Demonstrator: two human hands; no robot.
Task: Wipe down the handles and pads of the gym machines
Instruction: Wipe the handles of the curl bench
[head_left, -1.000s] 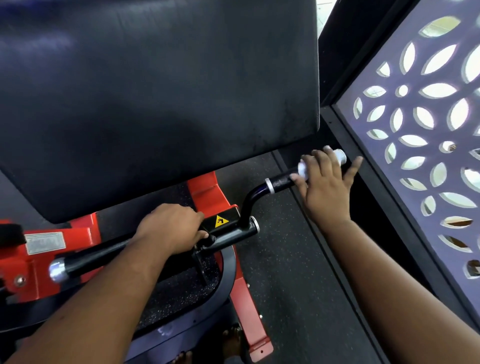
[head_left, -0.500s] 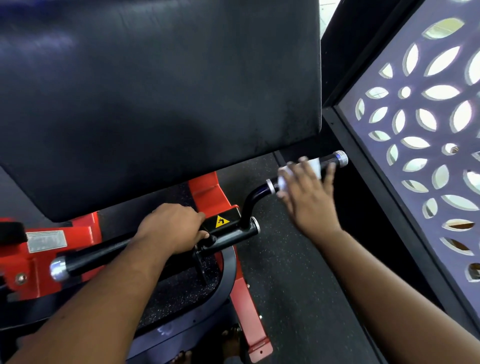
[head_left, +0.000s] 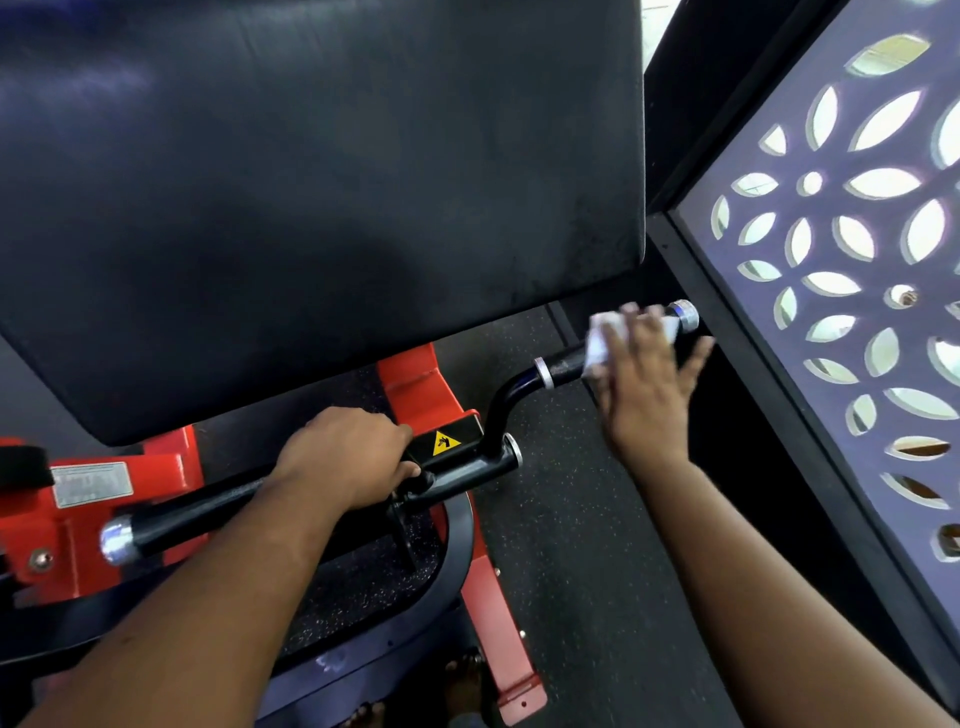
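**Right-side grip getting its wipe, pad probably up next**

So the step in hand looks like the handle wipe on this red-framed machine. The person's right hand (head_left: 644, 374) has a white cloth (head_left: 602, 343) pressed against the black right handle (head_left: 563, 370), fingers laid over the cloth and spread fairly wide rather than clenched tight; the thumb side is a bit blurred, so how far it wraps underneath can't really be told. The cloth sits on the outer stretch of the grip, with the silver end cap (head_left: 684, 313) poking out just beyond the fingertips and the silver collar (head_left: 542, 371) showing bare on the wrist side.

The left hand (head_left: 348, 457) is curled firmly around the black crossbar (head_left: 208, 512), right beside the yellow warning sticker (head_left: 445, 443). Best guess is it's steadying the bar so the handle doesn't swing while it's rubbed.

Pose-wise, both forearms reach forward from the bottom of the view, right arm stretched further out and angled toward the patterned screen (head_left: 841, 270), left arm shorter and lower.

Next move probably calls for sliding the cloth along the length of the grip with steady pressure, covering the part near the collar. The big black pad (head_left: 311, 197) above both hands would still need doing, and so would the left handle (head_left: 117, 543) out past the left wrist.
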